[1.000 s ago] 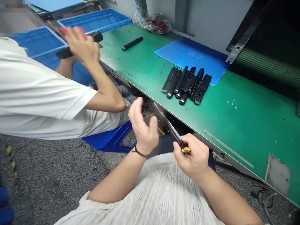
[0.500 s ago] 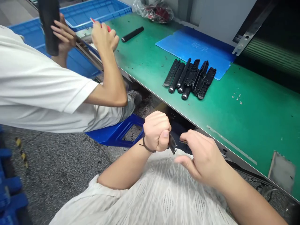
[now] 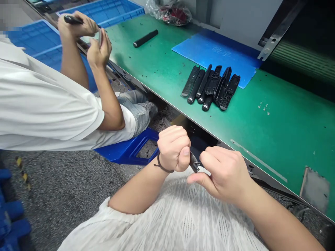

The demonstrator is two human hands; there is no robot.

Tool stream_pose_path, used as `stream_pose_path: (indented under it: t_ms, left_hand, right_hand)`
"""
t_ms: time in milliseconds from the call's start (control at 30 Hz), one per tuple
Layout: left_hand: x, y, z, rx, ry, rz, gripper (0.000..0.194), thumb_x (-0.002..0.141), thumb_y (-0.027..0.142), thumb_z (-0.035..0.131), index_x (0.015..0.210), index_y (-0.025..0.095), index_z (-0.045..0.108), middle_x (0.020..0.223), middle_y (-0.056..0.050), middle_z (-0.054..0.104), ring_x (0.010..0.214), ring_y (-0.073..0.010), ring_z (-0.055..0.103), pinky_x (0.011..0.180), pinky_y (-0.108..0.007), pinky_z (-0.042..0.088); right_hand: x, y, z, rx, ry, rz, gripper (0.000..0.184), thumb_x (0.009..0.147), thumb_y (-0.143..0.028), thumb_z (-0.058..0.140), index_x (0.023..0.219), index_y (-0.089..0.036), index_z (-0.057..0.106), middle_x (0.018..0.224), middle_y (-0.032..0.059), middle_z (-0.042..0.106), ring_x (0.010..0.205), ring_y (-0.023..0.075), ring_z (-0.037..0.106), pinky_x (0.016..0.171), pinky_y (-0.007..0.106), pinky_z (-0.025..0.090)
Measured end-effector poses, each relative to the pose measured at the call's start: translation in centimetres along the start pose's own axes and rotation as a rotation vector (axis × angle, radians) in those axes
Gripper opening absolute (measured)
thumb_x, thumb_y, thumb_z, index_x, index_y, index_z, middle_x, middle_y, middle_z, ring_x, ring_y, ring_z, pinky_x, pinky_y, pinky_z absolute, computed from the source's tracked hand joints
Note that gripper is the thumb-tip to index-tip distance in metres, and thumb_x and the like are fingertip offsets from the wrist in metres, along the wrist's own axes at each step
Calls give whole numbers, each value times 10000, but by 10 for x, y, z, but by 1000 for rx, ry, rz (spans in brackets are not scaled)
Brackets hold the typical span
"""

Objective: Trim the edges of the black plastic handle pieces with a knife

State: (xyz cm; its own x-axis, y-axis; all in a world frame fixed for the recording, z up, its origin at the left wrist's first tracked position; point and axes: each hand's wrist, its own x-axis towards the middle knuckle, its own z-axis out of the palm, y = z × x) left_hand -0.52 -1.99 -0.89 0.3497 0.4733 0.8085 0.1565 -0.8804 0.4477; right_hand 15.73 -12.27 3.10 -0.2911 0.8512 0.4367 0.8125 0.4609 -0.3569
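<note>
My left hand (image 3: 174, 148) is a tight fist around a black plastic piece (image 3: 194, 162), and only the piece's tip shows past my thumb. My right hand (image 3: 223, 170) is curled close beside that tip, thumb and fingers nearly meeting. Whatever lies between them is hidden. Several black ribbed plastic casings and rods (image 3: 210, 87) lie side by side on the green workbench (image 3: 272, 139), both hands below its front edge.
A co-worker in a white T-shirt (image 3: 47, 101) sits to my left, their hands (image 3: 81, 35) holding a black rod. A blue mat (image 3: 213, 52), a loose black rod (image 3: 145, 38), blue crates (image 3: 104, 12) and a blue stool (image 3: 128, 150) surround us.
My left hand has closed into a fist over the black piece, hiding most of it. The yellow-ended item in my right hand has gone from view. The co-worker's hands have shifted.
</note>
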Motion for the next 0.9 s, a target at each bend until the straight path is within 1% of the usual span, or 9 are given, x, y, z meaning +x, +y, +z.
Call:
stream_pose_path:
  t_ms: [300,467,533,633,700,767,800,867,900]
  left_hand:
    - [-5,3,1,27,10,-72,340,976,289,403,645,215,435,553,5,405,517,-147,372,562,-345,299]
    - [-5,9,7,9,11,-149,366,983,256,414,620,211,416,542,12,401,510,-134,359,560,-340,282]
    - [-5,11,9,1,-25,-213,396,994,252,414,601,208,403,533,13,401,504,-129,361,551,-336,272]
    - [-3,11,9,-18,-124,-354,457,1016,287,415,567,204,377,520,13,392,492,-121,359,531,-327,255]
    - [0,9,7,-27,-179,-430,494,1023,314,418,543,201,381,501,10,397,482,-119,354,525,-323,251]
    - [2,8,5,-32,-215,-483,528,1025,329,418,514,200,397,481,1,423,476,-121,360,523,-322,256]
    - [3,8,4,-38,-232,-506,543,1025,332,417,499,200,404,473,-4,436,474,-122,366,523,-321,262]
    - [6,8,3,-54,-265,-540,569,1025,332,410,471,201,407,461,-11,450,471,-125,376,526,-320,272]
    - [7,9,3,-59,-279,-552,576,1024,330,409,463,201,407,458,-13,454,470,-125,380,527,-319,275]
  right_hand:
    - [-2,-3,4,-254,172,-61,601,1074,-608,341,642,-206,458,612,-7,390,612,152,241,577,343,144]
    - [-5,-2,10,-355,285,-90,575,1077,-578,367,636,-214,430,577,-12,359,608,159,231,580,350,130]
    - [-8,0,13,-383,303,-104,554,1065,-575,422,643,-216,430,572,-14,361,605,156,237,581,353,129]
    - [-13,6,14,-316,271,-87,478,1048,-567,488,725,-215,501,588,-21,396,596,147,284,569,347,157]
    - [-16,12,11,-195,215,-22,394,1067,-525,468,896,-185,572,674,-1,502,627,147,380,566,324,238]
    - [-17,17,3,-83,129,36,268,1094,-369,431,1023,-153,573,783,33,574,684,152,456,601,302,326]
    - [-17,19,-2,-50,83,44,199,1086,-267,418,1035,-153,573,814,43,587,706,153,472,621,297,348]
    - [-16,23,-11,-53,21,27,187,1043,-124,414,1007,-169,592,807,35,580,712,152,462,641,294,346]
    - [-14,24,-15,-74,12,21,201,1035,-109,420,994,-175,605,785,27,567,701,151,445,637,295,331]
